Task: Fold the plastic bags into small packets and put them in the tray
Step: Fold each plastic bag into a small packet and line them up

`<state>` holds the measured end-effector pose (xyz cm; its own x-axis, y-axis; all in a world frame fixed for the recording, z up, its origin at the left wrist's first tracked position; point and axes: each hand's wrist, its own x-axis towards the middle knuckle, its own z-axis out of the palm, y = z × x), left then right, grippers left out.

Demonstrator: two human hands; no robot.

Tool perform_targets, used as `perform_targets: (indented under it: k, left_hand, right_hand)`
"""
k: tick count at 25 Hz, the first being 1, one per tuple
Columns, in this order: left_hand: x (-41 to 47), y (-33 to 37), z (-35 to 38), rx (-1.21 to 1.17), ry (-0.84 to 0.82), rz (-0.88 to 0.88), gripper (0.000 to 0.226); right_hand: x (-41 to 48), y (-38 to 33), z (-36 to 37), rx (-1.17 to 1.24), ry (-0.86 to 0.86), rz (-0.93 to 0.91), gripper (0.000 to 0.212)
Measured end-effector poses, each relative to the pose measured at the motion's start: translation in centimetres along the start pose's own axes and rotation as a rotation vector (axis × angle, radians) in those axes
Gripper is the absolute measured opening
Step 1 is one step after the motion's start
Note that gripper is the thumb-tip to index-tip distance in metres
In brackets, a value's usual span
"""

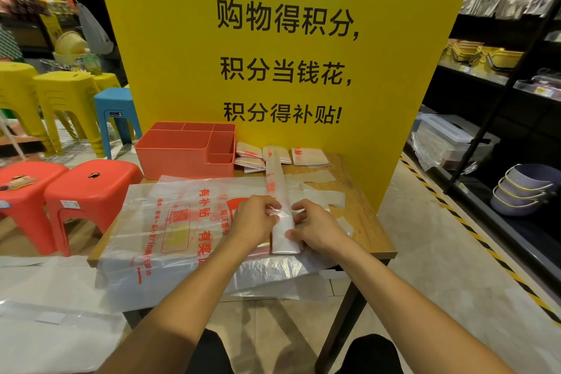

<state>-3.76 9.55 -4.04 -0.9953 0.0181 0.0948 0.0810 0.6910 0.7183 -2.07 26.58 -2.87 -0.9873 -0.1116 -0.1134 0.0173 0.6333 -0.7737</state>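
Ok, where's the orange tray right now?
In the head view, the orange tray sits at the far left of the table, against the yellow sign, with the folded packets just to its right.

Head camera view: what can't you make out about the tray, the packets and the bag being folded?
Tray: its near wall hides the compartment floors; contents unknown, head view.
Packets: the folded strip crosses them; count uncertain.
Strip's near end: left hand and right hand cover the fold.
Flat bags: translucent layers overlap; number unclear.
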Motion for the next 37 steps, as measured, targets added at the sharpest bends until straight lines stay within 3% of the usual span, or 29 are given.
perform_targets:
  k: [3, 7, 8, 13, 16, 20, 22, 25, 27, 30, 34, 37]
  left_hand:
    - [0.7, 0.1, -0.2, -0.110, -0.011, -0.091, 0.033]
    - [1.2, 0.3, -0.3, -0.104, -0.007, -0.104, 0.009]
    - [1.3, 0.3, -0.2, -0.089, -0.012, -0.097, 0.011]
    - [1.8, 0.0, 0.0, -0.124, -0.042, -0.151, 0.013]
    - [1.9, -0.1, 0.0, -0.027, -0.055, -0.097, 0.012]
    - [2.0, 0.1, 0.1, 0.062, -0.067, -0.058, 0.013]
    - [2.0, 0.1, 0.1, 0.105, -0.064, -0.009, 0.019]
    - [2.0, -0.2, 0.2, 0.115, -0.080, 0.089, 0.019]
    - [1.8, -0.6, 0.0, 0.155, -0.091, 0.163, 0.017]
    - [1.6, -1.5, -0.8, 0.265, -0.159, 0.332, 0.015]
    - [1.2, -2.5, -2.6, 0.279, -0.414, 0.422, 0.026]
    - [1.0, -2.5, -2.7, 0.173, -0.347, 0.355, 0.019]
  right_hand:
    - [-0.2, 0.2, 0.5, -0.083, 0.059, -0.033, 0.057]
    - [-0.5, 0.6, 1.1, -0.121, 0.226, -0.011, 0.047]
    - [-0.6, 0.5, 1.2, -0.121, 0.245, 0.001, 0.045]
    - [-0.7, 0.7, 1.4, -0.070, 0.277, 0.055, 0.046]
    - [-0.6, 0.9, 1.3, -0.096, 0.251, 0.047, 0.042]
    - [-1.7, 0.7, 1.3, -0.394, 0.254, -0.222, 0.036]
    - [-2.4, 1.2, 1.0, -0.425, 0.180, -0.365, 0.031]
    - [-2.9, 2.8, -0.1, -0.419, -0.052, -0.394, 0.066]
    - [-2.7, 3.6, -0.9, -0.458, -0.103, -0.439, 0.077]
    - [-1.7, 3.8, -1.3, -0.461, -0.070, -0.484, 0.063]
    - [-0.5, 3.0, -1.4, -0.447, 0.049, -0.503, 0.038]
    - [-0.1, 2.0, -1.3, -0.196, 0.097, -0.437, 0.033]
